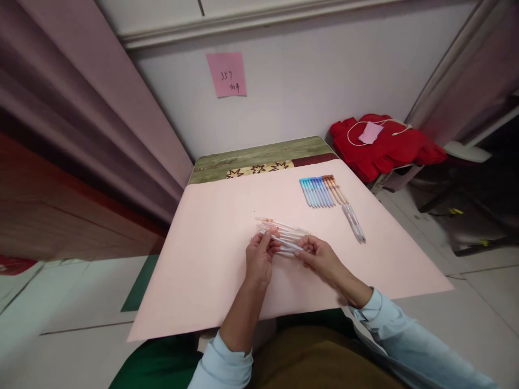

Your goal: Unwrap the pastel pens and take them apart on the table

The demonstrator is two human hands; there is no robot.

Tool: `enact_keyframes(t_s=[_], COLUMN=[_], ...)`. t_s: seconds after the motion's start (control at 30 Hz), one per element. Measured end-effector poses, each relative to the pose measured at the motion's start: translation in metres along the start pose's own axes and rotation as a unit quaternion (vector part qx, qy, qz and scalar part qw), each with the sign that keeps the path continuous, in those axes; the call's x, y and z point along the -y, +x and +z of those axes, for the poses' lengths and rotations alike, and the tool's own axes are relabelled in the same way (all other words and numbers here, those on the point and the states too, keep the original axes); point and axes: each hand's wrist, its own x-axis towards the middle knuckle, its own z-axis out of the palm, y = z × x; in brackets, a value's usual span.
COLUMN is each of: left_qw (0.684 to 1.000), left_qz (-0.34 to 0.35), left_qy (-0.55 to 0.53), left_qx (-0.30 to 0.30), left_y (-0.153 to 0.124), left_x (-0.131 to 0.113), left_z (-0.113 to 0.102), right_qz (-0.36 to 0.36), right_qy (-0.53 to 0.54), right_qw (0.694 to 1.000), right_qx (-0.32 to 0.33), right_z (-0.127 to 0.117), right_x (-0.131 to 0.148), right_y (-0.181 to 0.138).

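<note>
Both hands are closed by the fingertips on a slim, clear-white pen (288, 244), held slantwise just above the table. My left hand (259, 258) pinches its left end, and my right hand (320, 258) grips its right end between thumb and fingers. Right behind and under it lie several similar pale, see-through pens (281, 223) with pinkish marks, loosely bunched side by side. Their left ends are partly hidden by my left fingers. Whether the held pen is whole or a part of one, I cannot tell.
A neat row of pens, light blue (310, 193) through violet-blue to brown (334, 189), lies at the back right. Beside it are a few clear-grey pens (353, 223). Pale pink paper (211, 243) covers the table. A red cloth item (365, 154) sits beyond the right edge.
</note>
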Motion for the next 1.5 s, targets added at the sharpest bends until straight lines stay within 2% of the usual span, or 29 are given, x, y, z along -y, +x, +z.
enact_keyframes(t_s=[0.07,0.2,0.43,0.53,0.6,0.7,0.77,0.9,1.03,1.13,1.2,1.27,1.37,1.43,1.5], left_qw=[1.0,1.0,1.0,1.0,0.999,0.997,0.995,0.989,0.978,0.962,0.945,0.93,0.911,0.899,0.887], left_qz=[0.003,-0.008,0.009,0.015,0.033,0.054,0.057,0.051,0.052,0.074,0.076,0.077,0.086,0.1,0.119], left_qy=[-0.001,0.0,-0.006,-0.003,0.004,0.028,0.057,0.132,0.199,0.262,0.316,0.357,0.402,0.425,0.443], left_qx=[0.001,0.009,-0.009,-0.012,-0.025,-0.042,-0.049,-0.044,-0.019,-0.02,-0.022,-0.027,-0.032,-0.036,-0.044], left_y=[0.001,0.003,0.004,0.006,0.008,0.015,0.019,0.027,0.028,0.026,0.025,0.025,0.026,0.027,0.028], left_x=[0.001,0.002,0.0,0.0,-0.002,-0.008,-0.01,-0.006,0.001,-0.003,-0.008,-0.013,-0.017,-0.018,-0.017], left_z=[0.0,0.001,0.004,0.003,-0.001,-0.012,-0.02,-0.03,-0.03,-0.03,-0.03,-0.031,-0.032,-0.033,-0.033], right_qz=[-0.001,0.043,-0.012,-0.03,-0.074,-0.15,-0.181,-0.233,-0.295,-0.306,-0.295,-0.256,-0.118,-0.028,0.029], right_qy=[-0.011,-0.035,-0.032,-0.101,-0.205,-0.373,-0.437,-0.5,-0.541,-0.544,-0.535,-0.533,-0.559,-0.58,-0.591], right_qw=[1.0,0.997,0.999,0.994,0.975,0.908,0.869,0.821,0.772,0.761,0.767,0.77,0.749,0.737,0.733], right_qx=[0.009,0.045,0.005,-0.012,-0.054,-0.122,-0.143,-0.144,-0.159,-0.176,-0.197,-0.24,-0.336,-0.346,-0.334], right_z=[0.0,-0.001,-0.004,-0.005,-0.007,-0.011,-0.014,-0.01,-0.001,-0.006,-0.021,-0.047,-0.092,-0.116,-0.13], right_x=[0.002,0.002,0.0,0.005,0.009,0.011,0.008,-0.004,-0.011,-0.008,-0.003,0.004,0.014,0.018,0.021], right_y=[0.001,0.003,0.005,0.003,0.0,-0.005,-0.007,-0.004,0.001,0.0,-0.002,-0.004,-0.006,-0.005,-0.004])
